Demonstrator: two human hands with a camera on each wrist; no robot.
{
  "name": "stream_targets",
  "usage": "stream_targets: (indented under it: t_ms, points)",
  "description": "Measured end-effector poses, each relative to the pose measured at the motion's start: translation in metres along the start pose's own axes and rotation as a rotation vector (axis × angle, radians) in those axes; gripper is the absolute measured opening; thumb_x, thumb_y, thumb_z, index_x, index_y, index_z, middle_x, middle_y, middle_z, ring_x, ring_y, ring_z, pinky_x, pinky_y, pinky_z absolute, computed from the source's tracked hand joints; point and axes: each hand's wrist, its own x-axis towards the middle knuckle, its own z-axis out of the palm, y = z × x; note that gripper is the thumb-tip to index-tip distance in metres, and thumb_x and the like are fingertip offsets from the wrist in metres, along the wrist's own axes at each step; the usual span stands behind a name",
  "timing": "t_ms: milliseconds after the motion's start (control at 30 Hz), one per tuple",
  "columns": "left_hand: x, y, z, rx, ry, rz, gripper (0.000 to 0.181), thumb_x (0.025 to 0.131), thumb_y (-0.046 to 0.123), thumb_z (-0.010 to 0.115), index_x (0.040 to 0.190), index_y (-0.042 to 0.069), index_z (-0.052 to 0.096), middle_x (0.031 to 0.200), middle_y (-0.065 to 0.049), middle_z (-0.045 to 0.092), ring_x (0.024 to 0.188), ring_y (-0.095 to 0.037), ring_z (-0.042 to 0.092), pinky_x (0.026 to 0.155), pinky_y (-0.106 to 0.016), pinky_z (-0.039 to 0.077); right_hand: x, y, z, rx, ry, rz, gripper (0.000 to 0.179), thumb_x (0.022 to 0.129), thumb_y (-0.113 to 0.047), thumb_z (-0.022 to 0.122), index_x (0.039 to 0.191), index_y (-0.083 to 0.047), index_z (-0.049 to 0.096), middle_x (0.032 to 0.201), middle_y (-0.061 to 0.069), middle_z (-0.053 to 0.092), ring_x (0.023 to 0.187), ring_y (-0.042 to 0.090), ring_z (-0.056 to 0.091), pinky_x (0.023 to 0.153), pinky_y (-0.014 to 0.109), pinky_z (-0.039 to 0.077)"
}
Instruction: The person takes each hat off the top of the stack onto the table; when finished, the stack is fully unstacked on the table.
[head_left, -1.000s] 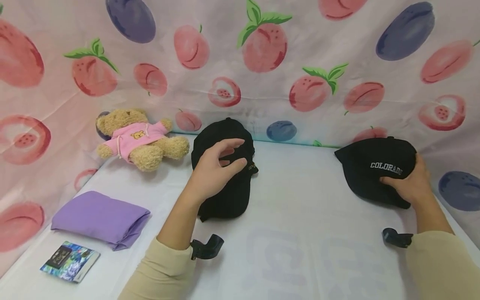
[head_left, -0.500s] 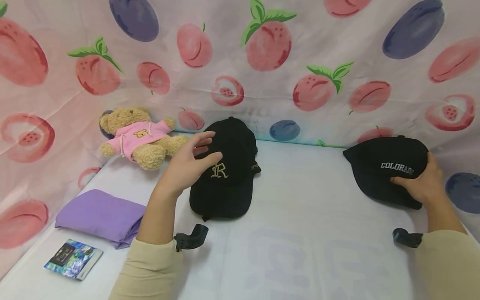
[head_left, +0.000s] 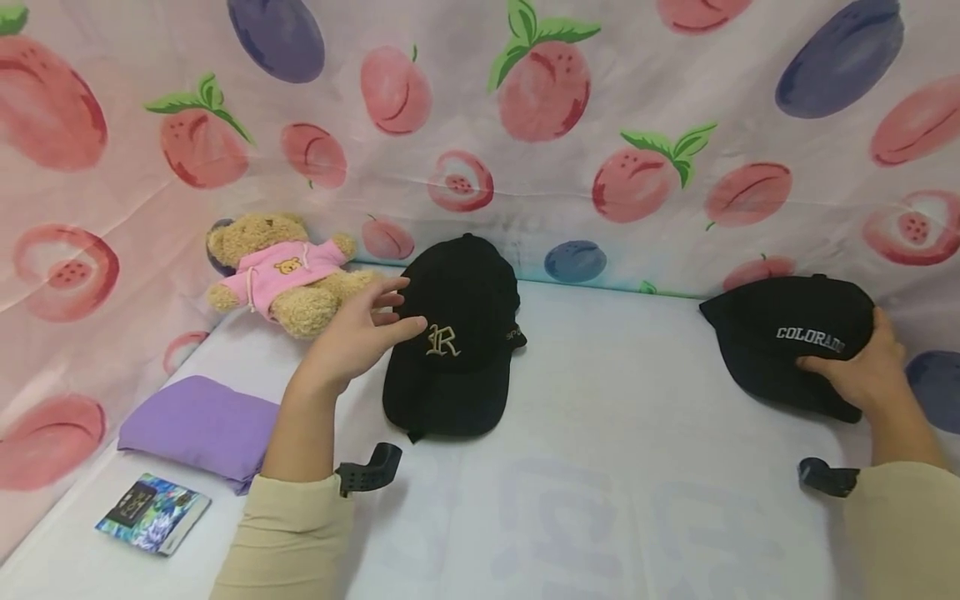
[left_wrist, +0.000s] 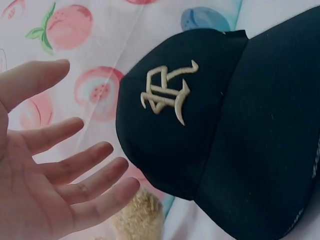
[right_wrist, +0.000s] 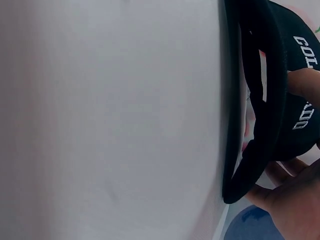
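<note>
A black baseball cap with a gold R (head_left: 468,392) lies brim toward me near the table's middle. Just to its left my left hand (head_left: 356,337) hovers with fingers spread and relaxed, holding nothing; the left wrist view shows a gap between the fingertips and that cap (left_wrist: 260,115). Far to the right, a second black cap lettered COLORADO (head_left: 787,321) sits with its brim angled down. My right hand (head_left: 866,362) grips its right side, thumb on the front. In the right wrist view the hand (right_wrist: 300,200) holds the COLORADO cap (right_wrist: 277,115) from below.
A teddy bear in a pink hoodie (head_left: 281,271) reclines at the back left, partly behind my left hand. Nearer lie a folded purple cloth (head_left: 195,425) and a small floral-printed packet (head_left: 153,514). A fruit-print curtain (head_left: 525,192) hangs behind the white table (head_left: 600,467).
My left hand has moved left off the R cap, uncovering its gold letter. My right hand keeps its grip on the COLORADO cap; the whole view has shifted slightly.
</note>
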Motion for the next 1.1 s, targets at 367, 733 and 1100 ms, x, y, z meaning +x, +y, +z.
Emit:
stream_targets:
  t_ms: [367,733,1100]
  points:
    - [0.002,-0.013,-0.004,0.002,-0.055,-0.08,0.08,0.095,0.03,0.074,0.162,0.015,0.033,0.163,-0.017,0.037,0.15,-0.038,0.039,0.114,-0.059,0.041,0.007,0.005,-0.002,-0.002,-0.012,0.011,0.112,0.093,-0.019,0.07,0.16,0.003,-0.016,0.162,0.043,-0.008,0.151,0.061,-0.002,0.121,0.073,0.01]
    - [0.006,-0.026,-0.007,-0.006,-0.09,-0.168,0.085,0.093,0.033,0.076,0.163,0.019,0.031,0.164,-0.018,0.035,0.143,-0.038,0.046,0.112,-0.056,0.045,0.01,0.007,0.0,0.03,0.011,0.005,0.101,0.096,-0.012,0.067,0.161,0.006,-0.008,0.166,0.038,-0.005,0.154,0.058,0.002,0.123,0.069,0.007]
    - [0.01,-0.038,-0.006,-0.045,-0.106,-0.219,0.087,0.094,0.025,0.075,0.165,0.016,0.026,0.163,-0.021,0.034,0.141,-0.041,0.046,0.111,-0.057,0.046,0.013,0.006,0.002,0.001,0.027,0.07,0.096,0.098,-0.016,0.065,0.162,0.005,-0.004,0.167,0.036,-0.003,0.154,0.056,0.003,0.124,0.068,0.008]
